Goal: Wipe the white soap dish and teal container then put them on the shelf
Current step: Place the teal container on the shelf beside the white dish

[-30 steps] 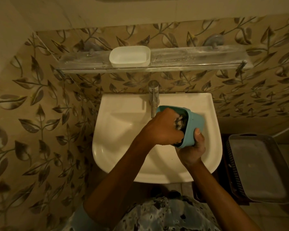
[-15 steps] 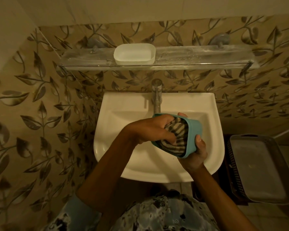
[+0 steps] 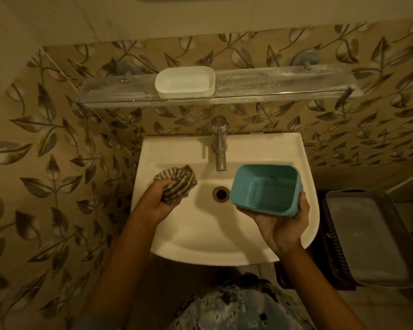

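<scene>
Container (image 3: 266,188) cupped in my right hand (image 3: 282,223) over sink (image 3: 200,234), mouth up. Left hand (image 3: 156,202) clutches cloth (image 3: 175,183). Shelf (image 3: 284,85) straight ahead, above; free stretch right of dish (image 3: 185,82). Right hand nearer.

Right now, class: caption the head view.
Right hand holds teal container over sink; left hand grips striped cloth; soap dish on shelf.

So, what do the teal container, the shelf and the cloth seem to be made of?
The teal container: probably plastic, smooth and matte, with thin moulded walls. The shelf: glass or clear acrylic, since it looks see-through and streaky. The cloth: soft striped fabric, crumpled in the left hand.
</scene>
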Motion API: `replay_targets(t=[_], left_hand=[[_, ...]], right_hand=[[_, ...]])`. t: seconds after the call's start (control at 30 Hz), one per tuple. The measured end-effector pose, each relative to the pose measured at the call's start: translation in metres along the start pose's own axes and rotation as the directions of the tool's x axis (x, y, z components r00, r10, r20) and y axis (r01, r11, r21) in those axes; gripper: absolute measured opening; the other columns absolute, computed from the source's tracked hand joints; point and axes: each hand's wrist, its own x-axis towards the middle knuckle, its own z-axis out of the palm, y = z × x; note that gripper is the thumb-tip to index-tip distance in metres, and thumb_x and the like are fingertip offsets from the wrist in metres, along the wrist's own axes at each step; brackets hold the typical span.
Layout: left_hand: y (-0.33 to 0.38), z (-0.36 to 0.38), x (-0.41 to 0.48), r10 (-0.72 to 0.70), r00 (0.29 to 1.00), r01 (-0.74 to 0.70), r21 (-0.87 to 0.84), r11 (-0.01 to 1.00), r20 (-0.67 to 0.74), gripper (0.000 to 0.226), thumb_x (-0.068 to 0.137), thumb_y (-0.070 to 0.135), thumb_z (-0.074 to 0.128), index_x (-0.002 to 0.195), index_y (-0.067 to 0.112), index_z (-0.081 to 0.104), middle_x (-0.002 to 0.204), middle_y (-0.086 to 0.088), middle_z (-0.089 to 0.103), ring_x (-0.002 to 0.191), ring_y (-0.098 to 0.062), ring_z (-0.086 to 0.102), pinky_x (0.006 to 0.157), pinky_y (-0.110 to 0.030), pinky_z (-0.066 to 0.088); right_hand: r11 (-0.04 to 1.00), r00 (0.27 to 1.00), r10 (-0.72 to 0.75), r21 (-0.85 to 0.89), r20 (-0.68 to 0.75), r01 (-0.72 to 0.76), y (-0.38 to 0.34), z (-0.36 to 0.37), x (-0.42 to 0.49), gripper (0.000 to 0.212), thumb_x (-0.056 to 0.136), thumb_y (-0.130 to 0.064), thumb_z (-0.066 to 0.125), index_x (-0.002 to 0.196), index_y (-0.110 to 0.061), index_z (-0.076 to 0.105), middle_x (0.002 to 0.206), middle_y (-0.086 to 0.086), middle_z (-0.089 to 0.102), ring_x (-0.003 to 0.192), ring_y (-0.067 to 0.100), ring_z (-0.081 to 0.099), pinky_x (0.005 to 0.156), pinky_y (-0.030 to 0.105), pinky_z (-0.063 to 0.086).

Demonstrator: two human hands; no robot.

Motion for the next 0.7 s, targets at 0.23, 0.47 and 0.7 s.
replay_targets(t=[0.23, 0.47, 0.7], left_hand=[[0.025, 0.03, 0.064, 0.152, 0.978, -0.174, -0.162, 0.971, -0.141, 0.017, 0.097, 0.009, 0.045, 0.106, 0.002, 0.056, 0.121, -0.02, 0.056, 0.094, -0.027, 0.061, 0.093, -0.04, 0.047], [0.053, 0.073, 0.122, 0.334, 0.932, -0.315, 0.144, 0.938, -0.137, 0.059, 0.079, 0.015, 0.067, 0.133, 0.006, 0.044, 0.128, -0.016, 0.056, 0.11, -0.029, 0.058, 0.085, -0.04, 0.049], [0.024, 0.053, 0.151, 0.385, 0.905, -0.249, 0.96, 0.131, 0.182, 0.071, 0.084, 0.005, 0.052, 0.148, 0.019, 0.025, 0.146, -0.015, 0.039, 0.132, -0.034, 0.039, 0.106, -0.036, 0.038]], right_hand=[[1.0, 0.998, 0.008, 0.002, -0.054, -0.008, 0.004, -0.018, -0.015, 0.076, 0.076, -0.062, 0.062, 0.138, -0.02, 0.05, 0.136, 0.016, 0.055, 0.12, 0.041, 0.054, 0.09, 0.071, 0.04], [1.0, 0.997, -0.017, 0.023, -0.071, 0.018, 0.005, -0.025, -0.019, 0.078, 0.074, -0.061, 0.065, 0.137, -0.018, 0.051, 0.134, 0.017, 0.055, 0.117, 0.041, 0.057, 0.088, 0.074, 0.037], [0.999, 0.993, -0.017, 0.026, -0.114, 0.02, 0.0, -0.019, -0.015, 0.089, 0.072, -0.063, 0.066, 0.144, -0.016, 0.042, 0.138, 0.019, 0.051, 0.119, 0.042, 0.054, 0.088, 0.073, 0.039]])
